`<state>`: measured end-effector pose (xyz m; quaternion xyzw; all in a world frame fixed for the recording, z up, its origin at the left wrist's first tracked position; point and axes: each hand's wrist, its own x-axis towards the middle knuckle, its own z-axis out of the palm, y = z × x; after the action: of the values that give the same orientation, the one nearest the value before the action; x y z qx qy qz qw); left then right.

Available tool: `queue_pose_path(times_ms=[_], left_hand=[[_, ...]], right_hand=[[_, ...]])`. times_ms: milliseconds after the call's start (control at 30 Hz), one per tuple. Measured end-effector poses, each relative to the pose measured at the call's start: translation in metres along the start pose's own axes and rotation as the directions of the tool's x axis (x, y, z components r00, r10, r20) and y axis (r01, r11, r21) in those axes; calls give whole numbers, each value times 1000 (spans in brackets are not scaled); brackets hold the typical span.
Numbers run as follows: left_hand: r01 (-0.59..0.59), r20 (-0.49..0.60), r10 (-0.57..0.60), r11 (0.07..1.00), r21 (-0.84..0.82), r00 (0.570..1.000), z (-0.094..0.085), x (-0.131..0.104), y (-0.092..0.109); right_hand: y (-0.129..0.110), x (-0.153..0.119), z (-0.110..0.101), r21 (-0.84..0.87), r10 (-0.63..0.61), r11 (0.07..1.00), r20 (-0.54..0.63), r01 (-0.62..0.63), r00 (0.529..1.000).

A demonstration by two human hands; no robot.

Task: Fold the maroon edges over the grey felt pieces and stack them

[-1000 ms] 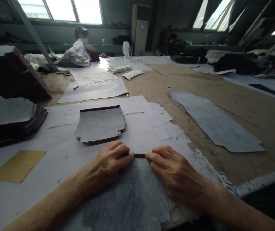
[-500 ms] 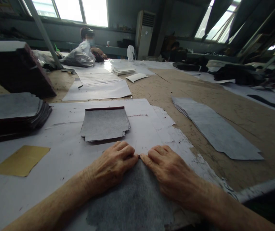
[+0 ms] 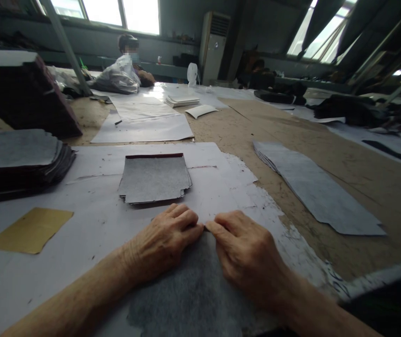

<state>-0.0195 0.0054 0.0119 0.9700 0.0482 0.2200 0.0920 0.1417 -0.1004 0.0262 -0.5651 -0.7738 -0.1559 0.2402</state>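
On the paper-covered table point(image 3: 63, 276), both hands point(image 3: 203, 243) pinch the grey sheet's point(image 3: 193, 290) far edge

1. Lying just beyond centre on white paper point(image 3: 91, 220): a small stack of grey sheets point(image 3: 154, 178), maroon showing along its far edge.
2. Resting at near left: a yellow-brown card point(image 3: 28, 229).
3. Sitting at far left: a thicker pile of grey sheets point(image 3: 18, 157), with a dark slanted block point(image 3: 25, 93) behind it.
4. Stretching along the bare brown table point(image 3: 344, 150) at right: a long grey strip pile point(image 3: 312, 187).
5. Sitting at the far end: a person point(image 3: 126, 65) beside a small white fan point(image 3: 192, 74), with a tall white air-conditioner point(image 3: 215, 47) standing behind.
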Motion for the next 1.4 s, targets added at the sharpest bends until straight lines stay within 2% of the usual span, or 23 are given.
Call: queue_pose_path(times_ms=[133, 300, 500, 600, 700, 833, 900, 1067, 1200, 1300, 1400], left_hand=[[12, -60, -16, 997, -78, 998, -8, -11, -11], [67, -36, -74, 985, -161, 997, -23, -27, -25], [77, -8, -79, 984, -163, 997, -25, -24, -21], [65, -6, -66, 990, -122, 998, -25, -22, -18], [33, 12, -32, 996, -86, 999, -26, -19, -16], [26, 33, -24, 997, -68, 999, -28, -19, -16], [36, 30, -34, 995, -90, 999, -29, -21, -18], [96, 9, -96, 973, -209, 995, -35, -28, -31], [90, 31, -86, 971, -223, 996, -40, -30, -36], [85, 23, -82, 978, -189, 996, -41, -30, -35], [78, 31, -74, 983, -167, 997, -41, -30, -33]], right_hand=[[-6, 1, 15, 51, 6, 999, 67, -9, 998], [-2, -4, 17, 68, 7, 998, 80, -12, 997], [-2, -1, 15, 3, -73, 997, 77, 73, 994], [-5, 6, 9, -80, -155, 983, 137, 167, 978], [-12, 17, 6, -168, -167, 966, 185, 199, 968], [-20, 24, 16, 39, -74, 997, 157, 69, 985], [-20, 21, 22, 127, -60, 991, 128, 44, 990], [-14, 12, 28, 151, -69, 987, 62, 59, 996], [-11, 11, 28, 158, -64, 986, 50, 56, 997], [-12, 13, 27, 147, -96, 986, 79, 84, 992], [-15, 18, 22, 103, -173, 982, 155, 159, 973]])
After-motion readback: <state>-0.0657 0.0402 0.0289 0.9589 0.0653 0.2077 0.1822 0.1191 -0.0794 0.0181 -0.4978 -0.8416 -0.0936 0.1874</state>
